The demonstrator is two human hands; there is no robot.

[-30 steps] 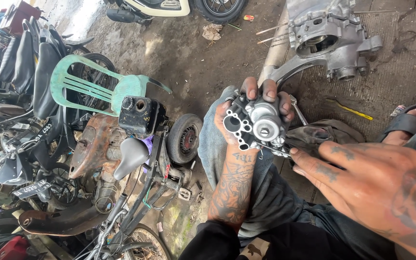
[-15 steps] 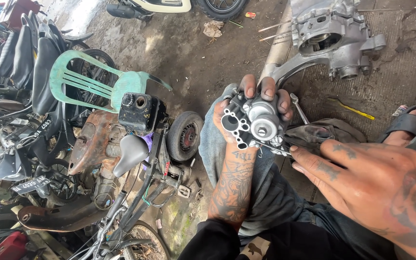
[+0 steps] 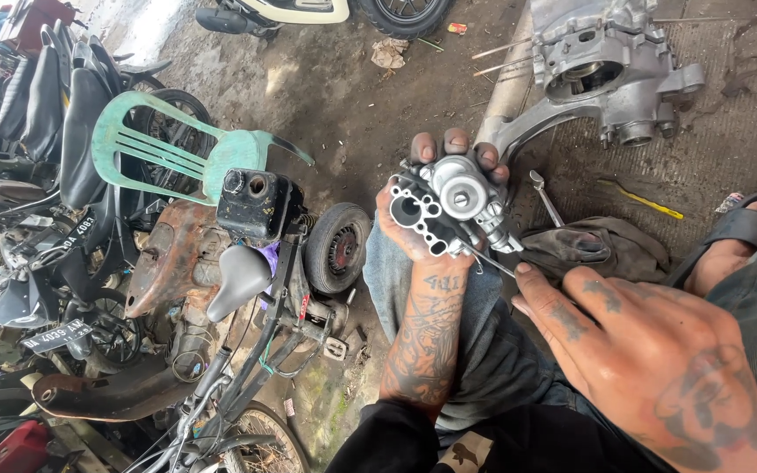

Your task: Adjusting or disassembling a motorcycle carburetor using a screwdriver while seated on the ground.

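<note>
My left hand (image 3: 427, 188) is wrapped around a small grey metal carburettor body (image 3: 453, 206), holding it up over my left knee with its round cover facing me. My right hand (image 3: 650, 359) sits low at the right, fingers pinched on a thin metal tool (image 3: 491, 260) whose tip touches the underside of the carburettor. Both forearms are tattooed. A dirty dark rag (image 3: 593, 245) lies on the ground just beyond the right hand.
A large aluminium engine casing (image 3: 602, 70) rests on the concrete at the top right, with a spanner (image 3: 545, 194) and a yellow-handled tool (image 3: 646, 201) near it. My sandalled foot (image 3: 742, 236) is at the right. Old motorbikes, a green plastic chair (image 3: 177, 149) and scrap crowd the left.
The view has shifted slightly. Both hands stay on the carburettor and the thin tool, with little movement.
</note>
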